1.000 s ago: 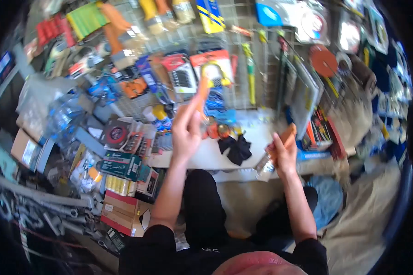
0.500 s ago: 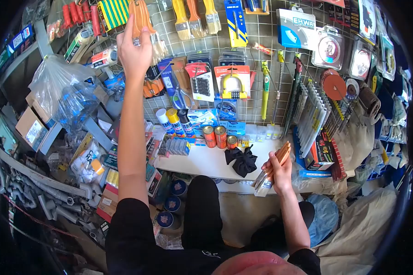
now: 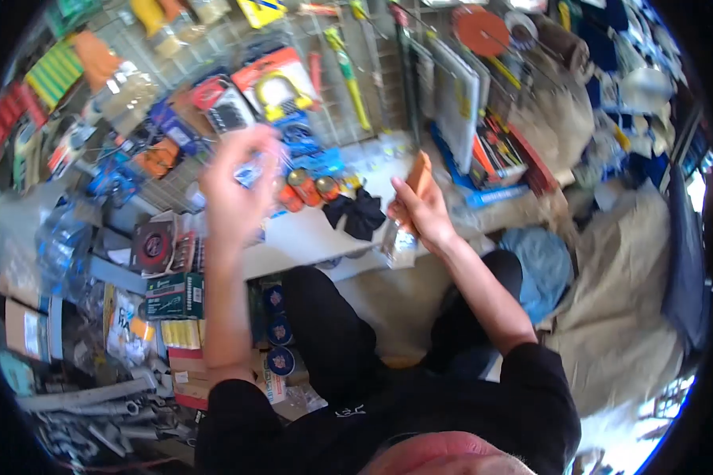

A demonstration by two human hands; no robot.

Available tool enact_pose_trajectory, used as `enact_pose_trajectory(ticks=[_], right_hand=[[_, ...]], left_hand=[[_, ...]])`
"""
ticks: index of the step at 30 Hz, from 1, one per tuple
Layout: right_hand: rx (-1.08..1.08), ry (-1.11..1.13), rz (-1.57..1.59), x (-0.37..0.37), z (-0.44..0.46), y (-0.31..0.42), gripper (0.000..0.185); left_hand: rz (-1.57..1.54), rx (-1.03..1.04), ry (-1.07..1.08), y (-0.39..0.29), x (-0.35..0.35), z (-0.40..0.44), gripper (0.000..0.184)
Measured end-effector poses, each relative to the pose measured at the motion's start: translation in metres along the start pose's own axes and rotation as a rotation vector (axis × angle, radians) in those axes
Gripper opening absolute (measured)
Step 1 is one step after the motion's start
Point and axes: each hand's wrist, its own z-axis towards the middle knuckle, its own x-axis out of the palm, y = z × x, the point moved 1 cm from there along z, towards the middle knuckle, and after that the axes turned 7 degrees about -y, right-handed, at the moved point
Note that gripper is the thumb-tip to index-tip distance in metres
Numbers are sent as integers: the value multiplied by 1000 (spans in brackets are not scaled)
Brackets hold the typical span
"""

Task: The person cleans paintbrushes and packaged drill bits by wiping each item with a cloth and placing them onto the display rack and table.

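My right hand (image 3: 426,212) is closed around paintbrushes (image 3: 398,244), their orange-brown handles up and the pale, wrapped-looking bristle ends pointing down. It is held over the front edge of the white shelf (image 3: 293,237). My left hand (image 3: 242,178) is in the air before the wire rack, smeared by motion, so its fingers do not show clearly. Behind it are carded goods and orange-red cans (image 3: 303,188). A bunch of orange-handled paintbrushes (image 3: 97,62) hangs on the rack at upper left. Between the hands, a black cloth bundle (image 3: 356,214) lies on the shelf.
A yellow lock on a red card (image 3: 281,93) hangs on the rack. To the right stands a box of tools (image 3: 495,154). Grey pipe fittings (image 3: 95,404) are heaped at lower left. A blue plastic bag (image 3: 537,269) sits beside my knee; brown sheeting (image 3: 618,293) drapes further right.
My left hand has come down and away from the hanging orange-handled brushes. The view has swung to the right. My right hand still holds its paintbrushes.
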Motion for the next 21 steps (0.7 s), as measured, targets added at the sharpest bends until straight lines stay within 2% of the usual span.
enact_pose_trajectory(ticks=[1, 2, 4, 5, 6, 8, 9, 11, 12, 13, 14, 16, 21], right_hand=[[-45, 17, -14, -2, 2, -2, 41], [-59, 12, -2, 0, 0, 1, 39], [-80, -33, 15, 1, -2, 1, 34], [-79, -39, 11, -3, 0, -1, 34], [-67, -63, -33, -10, 3, -4, 33], [-59, -80, -77, -17, 6, -4, 32], [-85, -26, -34, -18, 5, -3, 32], [-113, 37, 8, -20, 3, 2, 32], [-87, 152, 39, -19, -1, 10, 34], [-59, 265, 71, -17, -4, 15, 37], [-56, 269, 75, -16, -3, 16, 37], [-92, 358, 62, -12, -2, 15, 46], [-60, 227, -29, 0, -9, 17, 34]], left_hand=[[-212, -304, 188, -16, 33, -35, 26], [-157, -174, 269, -24, 63, -61, 37], [-245, -254, 421, -30, 110, -109, 52], [-202, -100, 373, -29, 126, -124, 59], [-192, -111, 225, -18, 153, -145, 59], [-301, -269, 228, -12, 164, -154, 57], [-300, -268, 225, -9, 165, -157, 57], [-477, -434, 182, -2, 165, -161, 53], [-474, -435, 178, 0, 163, -161, 53], [-605, -528, 157, 2, 161, -162, 49], [-735, -623, 135, 4, 158, -164, 45], [-717, -607, 94, 9, 154, -168, 43], [-637, -589, -64, 18, 142, -176, 38]])
